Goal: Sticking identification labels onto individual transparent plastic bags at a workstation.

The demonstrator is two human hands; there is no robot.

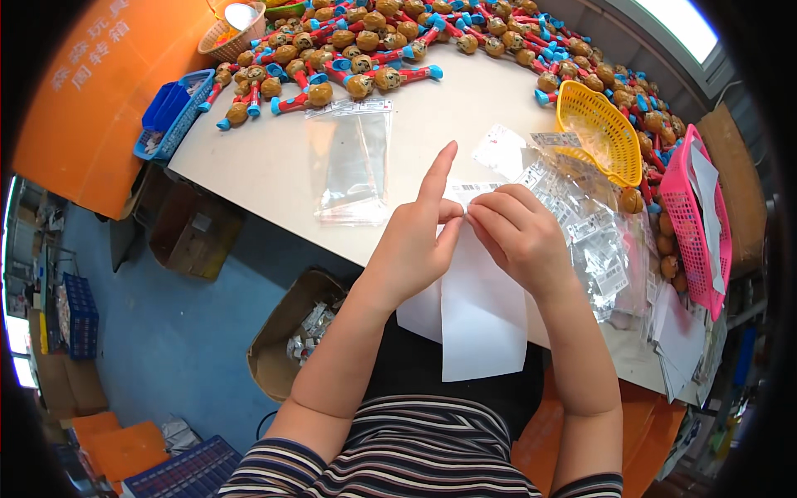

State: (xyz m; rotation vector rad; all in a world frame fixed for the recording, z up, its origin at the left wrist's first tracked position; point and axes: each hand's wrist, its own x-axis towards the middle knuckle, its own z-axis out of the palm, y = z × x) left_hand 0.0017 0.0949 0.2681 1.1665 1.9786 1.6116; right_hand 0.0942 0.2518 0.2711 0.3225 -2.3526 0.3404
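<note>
Label peeling is judged to be the step in hand: a sticker is pinched off the white backing sheet (481, 324) by the right hand (519, 236), its grip closed on the edge. The sheet is steadied by the left hand (419, 245), forefinger raised, its grip pressed on the sheet. A clean lift-off is called for next, toward the clear bags (353, 162) on the worktop (266, 158).

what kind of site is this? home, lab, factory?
Most likely a small toy packing workshop. A big pile of identical red-and-blue toys with brown heads covers the worktable, with clear plastic bags and a heap of label stickers beside it. Both hands work a white backing sheet.
</note>
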